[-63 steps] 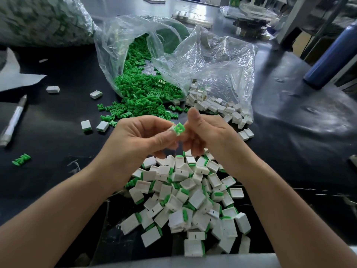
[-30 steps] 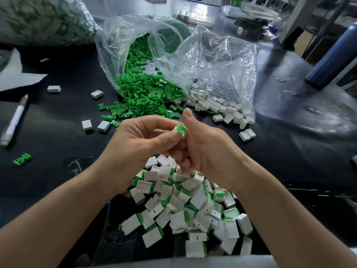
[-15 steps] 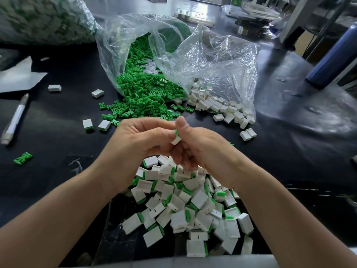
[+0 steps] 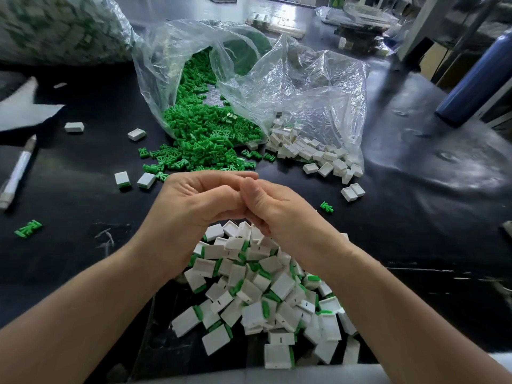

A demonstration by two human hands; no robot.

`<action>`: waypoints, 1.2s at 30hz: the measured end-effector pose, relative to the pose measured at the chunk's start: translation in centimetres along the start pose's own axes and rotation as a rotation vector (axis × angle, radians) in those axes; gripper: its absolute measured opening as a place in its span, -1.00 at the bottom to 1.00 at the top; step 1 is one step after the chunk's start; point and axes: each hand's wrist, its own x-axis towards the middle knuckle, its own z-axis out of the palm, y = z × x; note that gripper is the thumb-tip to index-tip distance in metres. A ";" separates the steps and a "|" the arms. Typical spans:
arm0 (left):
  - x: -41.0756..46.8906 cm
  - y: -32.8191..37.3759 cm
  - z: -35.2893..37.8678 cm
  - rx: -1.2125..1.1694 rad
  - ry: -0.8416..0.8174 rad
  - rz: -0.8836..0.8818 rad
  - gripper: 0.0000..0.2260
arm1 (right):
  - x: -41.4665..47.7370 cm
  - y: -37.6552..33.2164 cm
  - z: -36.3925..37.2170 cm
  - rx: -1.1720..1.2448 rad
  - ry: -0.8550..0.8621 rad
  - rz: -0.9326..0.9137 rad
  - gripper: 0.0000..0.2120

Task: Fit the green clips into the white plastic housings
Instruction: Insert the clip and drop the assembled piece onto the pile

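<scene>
My left hand (image 4: 194,206) and my right hand (image 4: 277,212) are pressed together above the black table, fingers curled and thumbs meeting. The white housing with its green clip, pinched between them a moment ago, is now hidden inside the fingers. Loose green clips (image 4: 205,134) spill from a clear plastic bag (image 4: 304,87) just beyond my hands. Empty white housings (image 4: 313,153) lie at the bag's right mouth. A heap of housings fitted with clips (image 4: 263,295) sits under my wrists.
A white pen (image 4: 16,173) lies at the left edge. Stray clips (image 4: 27,228) and single housings (image 4: 123,179) dot the left side. A blue bottle (image 4: 476,79) stands at the right. A full bag of parts (image 4: 55,29) fills the far left corner.
The green clip showed on top of the housing between my thumbs; my hands have since closed tighter together and sunk slightly, and the piece is out of sight.
</scene>
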 end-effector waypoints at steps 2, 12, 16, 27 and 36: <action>0.0 0.0 -0.1 0.007 -0.022 -0.001 -0.77 | 0.0 -0.1 0.0 -0.018 -0.010 -0.021 -0.53; 0.1 0.0 -0.4 0.102 0.034 -0.054 -0.84 | 0.0 -0.2 -1.4 -0.019 0.054 -0.038 -0.34; -0.1 0.3 -0.1 0.112 0.057 -0.057 -0.74 | 0.9 1.1 -4.3 -0.334 0.353 -0.041 -0.57; 0.1 0.3 -0.2 0.135 0.120 -0.046 -0.72 | 0.9 4.4 -11.3 -0.829 0.454 0.398 -0.75; 0.5 -0.1 -0.7 0.150 0.235 -0.076 -0.80 | 1.9 4.5 -8.5 -0.795 0.404 0.227 -0.91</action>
